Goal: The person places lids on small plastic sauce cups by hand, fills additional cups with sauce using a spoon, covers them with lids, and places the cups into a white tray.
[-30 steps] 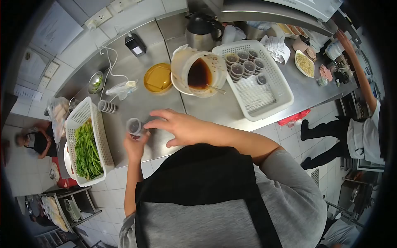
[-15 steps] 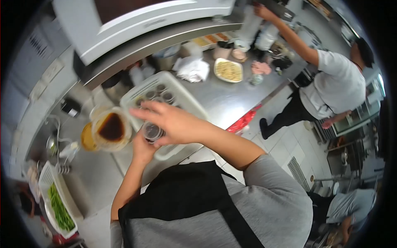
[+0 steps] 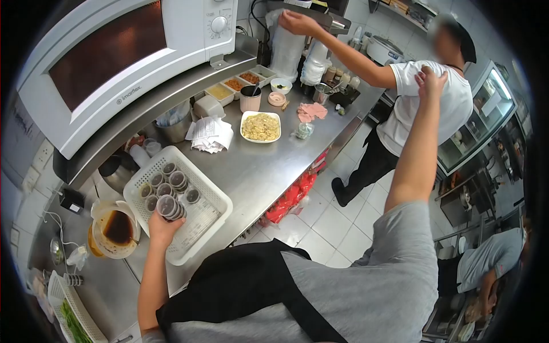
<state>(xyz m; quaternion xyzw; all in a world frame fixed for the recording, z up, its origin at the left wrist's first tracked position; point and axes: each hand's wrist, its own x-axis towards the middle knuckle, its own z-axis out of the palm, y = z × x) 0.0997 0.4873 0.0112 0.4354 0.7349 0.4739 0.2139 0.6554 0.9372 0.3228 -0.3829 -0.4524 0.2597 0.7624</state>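
Observation:
My left hand (image 3: 165, 228) is closed around a small clear lidded sauce cup (image 3: 168, 206) with dark contents, apparently stacked on another. It is over the near left part of a white plastic basket (image 3: 214, 220), where several similar cups (image 3: 164, 190) stand grouped on the far left side. My right hand (image 3: 432, 86) is raised at the far right, in front of a co-worker's white-sleeved shoulder. Its fingers are apart and nothing shows in them; whether it touches the shoulder I cannot tell. A tub of dark brown sauce (image 3: 118, 227) stands left of the basket.
A microwave (image 3: 114, 63) sits on a shelf above the steel counter (image 3: 251, 166). Papers (image 3: 210, 135), a bowl of chopped yellowish food (image 3: 260, 126) and a pink cloth (image 3: 311, 112) lie along the counter. The co-worker (image 3: 426, 108) stands right, reaching toward plastic bags (image 3: 287, 51).
My right hand has left the cup and swung up and right to the co-worker's shoulder. My left hand still holds the cup, now lower and farther left. The view has shifted.

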